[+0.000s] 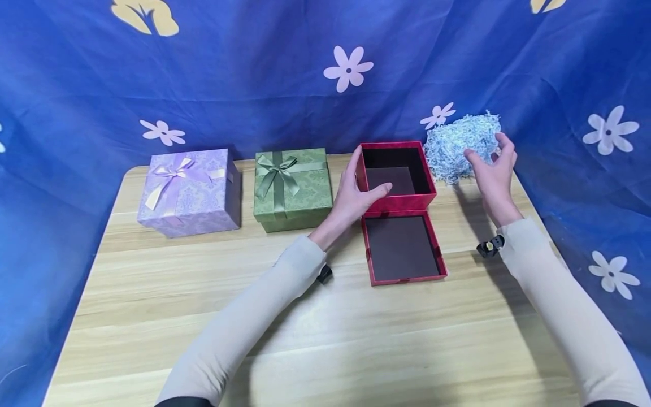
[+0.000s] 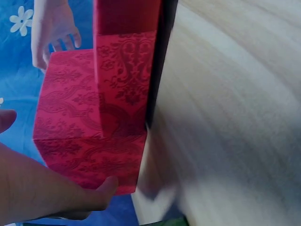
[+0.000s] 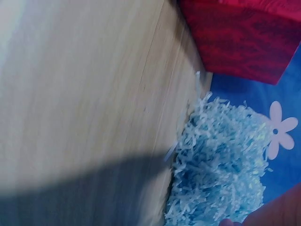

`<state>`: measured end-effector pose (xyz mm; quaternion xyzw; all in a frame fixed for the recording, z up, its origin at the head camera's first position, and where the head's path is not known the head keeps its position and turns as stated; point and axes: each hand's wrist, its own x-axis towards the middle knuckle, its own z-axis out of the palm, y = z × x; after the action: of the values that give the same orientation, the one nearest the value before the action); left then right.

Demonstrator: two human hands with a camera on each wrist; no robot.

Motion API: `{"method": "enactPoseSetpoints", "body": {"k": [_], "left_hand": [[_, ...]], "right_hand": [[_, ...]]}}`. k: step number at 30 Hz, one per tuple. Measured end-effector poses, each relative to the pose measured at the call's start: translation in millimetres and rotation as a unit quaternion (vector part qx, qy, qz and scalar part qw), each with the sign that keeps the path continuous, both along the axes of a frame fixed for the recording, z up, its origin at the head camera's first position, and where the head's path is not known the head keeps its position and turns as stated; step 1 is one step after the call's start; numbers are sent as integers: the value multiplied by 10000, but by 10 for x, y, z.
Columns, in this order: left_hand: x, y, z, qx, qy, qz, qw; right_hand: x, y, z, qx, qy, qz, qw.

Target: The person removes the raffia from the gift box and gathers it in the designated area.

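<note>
An uncovered red gift box (image 1: 398, 202) stands at the back of the table, its dark inside showing. Against its left side lie the fairly straight fingers of my left hand (image 1: 351, 195), with the thumb spread over the front rim. In the left wrist view a fingertip (image 2: 109, 186) touches the patterned red wall. The red lid (image 1: 404, 249) lies inside up in front of the box. To the right of the box is a heap of pale blue shredded paper (image 1: 460, 147). My right hand (image 1: 495, 175) is at its right edge, thumb and fingers spread apart, gripping nothing.
A green gift box with a bow (image 1: 294, 189) stands left of the red one. Farther left is a lilac gift box with a bow (image 1: 188, 189). A blue flowered cloth (image 1: 254, 73) hangs behind the wooden table (image 1: 305, 350).
</note>
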<state>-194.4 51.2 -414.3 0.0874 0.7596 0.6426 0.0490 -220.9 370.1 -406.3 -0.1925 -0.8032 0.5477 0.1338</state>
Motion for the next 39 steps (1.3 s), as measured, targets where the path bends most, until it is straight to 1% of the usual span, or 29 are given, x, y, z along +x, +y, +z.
{"method": "enactPoseSetpoints", "body": {"k": [2, 5, 8, 11, 15, 18, 22, 27, 30, 34, 39], "left_hand": [[3, -17, 33, 98, -21, 13, 9999], [17, -39, 86, 252, -4, 5, 9997], [30, -69, 137, 378, 89, -22, 9992], [54, -112, 204, 490, 136, -44, 9987], [98, -188, 307, 746, 42, -119, 9971], [125, -254, 375, 886, -46, -122, 9960], [146, -351, 457, 827, -35, -18, 9966], [157, -496, 549, 743, 52, 47, 9972], [168, -603, 593, 765, 97, 151, 9969], [192, -742, 626, 873, 193, 288, 9956], [221, -967, 596, 964, 462, 491, 9931]], "right_hand": [[44, -30, 25, -159, 121, 87, 9998], [116, -87, 61, -626, 406, 220, 9970], [194, -166, 98, -963, 699, 357, 9923], [268, -263, 132, -1190, 990, 518, 9866], [350, -403, 173, -1446, 1240, 780, 9786], [414, -501, 198, -1628, 1279, 974, 9735], [475, -637, 220, -1851, 1271, 1200, 9670], [503, -864, 242, -2000, 1202, 1557, 9599], [515, -1021, 271, -2019, 1199, 1822, 9548], [538, -1198, 318, -1961, 1212, 2107, 9500], [564, -1372, 345, -1956, 1170, 2355, 9448]]}}
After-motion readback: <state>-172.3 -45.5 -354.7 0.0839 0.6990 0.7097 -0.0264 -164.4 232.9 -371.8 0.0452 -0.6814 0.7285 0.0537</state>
